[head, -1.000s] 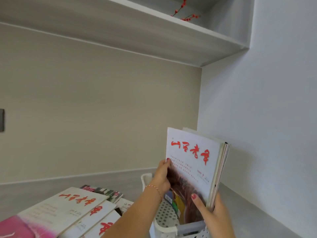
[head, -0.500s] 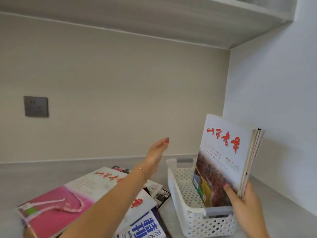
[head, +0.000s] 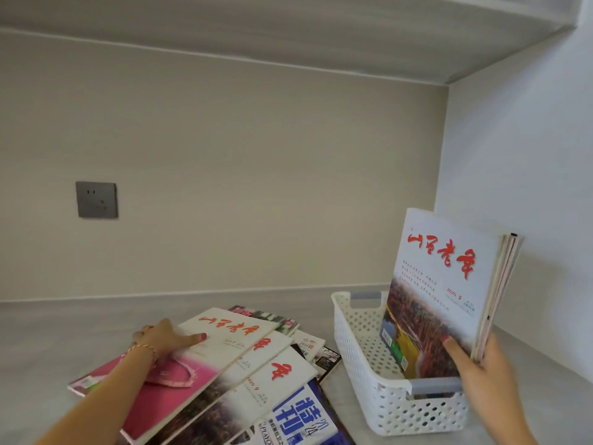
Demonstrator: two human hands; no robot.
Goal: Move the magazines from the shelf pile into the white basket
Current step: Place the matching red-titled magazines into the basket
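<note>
A white perforated basket (head: 359,351) stands on the grey shelf at the lower right. Several magazines (head: 442,284) with red script on a pale cover stand upright in it, leaning right; my right hand (head: 478,364) grips their lower right edge. To the left lies a fanned pile of magazines (head: 256,374). The top magazine (head: 224,345) has a white and pink cover. My left hand (head: 163,338) rests on its left edge, thumb on the cover; whether the fingers curl under it is hidden.
A grey wall socket (head: 96,199) sits on the back wall at left. A white side wall (head: 529,155) closes the corner right behind the basket. An upper shelf (head: 288,30) overhangs the whole area.
My left hand left the standing magazines, swung left and came down on the top magazine of the pile. The view panned left and down. My right hand keeps hold of the magazines in the basket.
</note>
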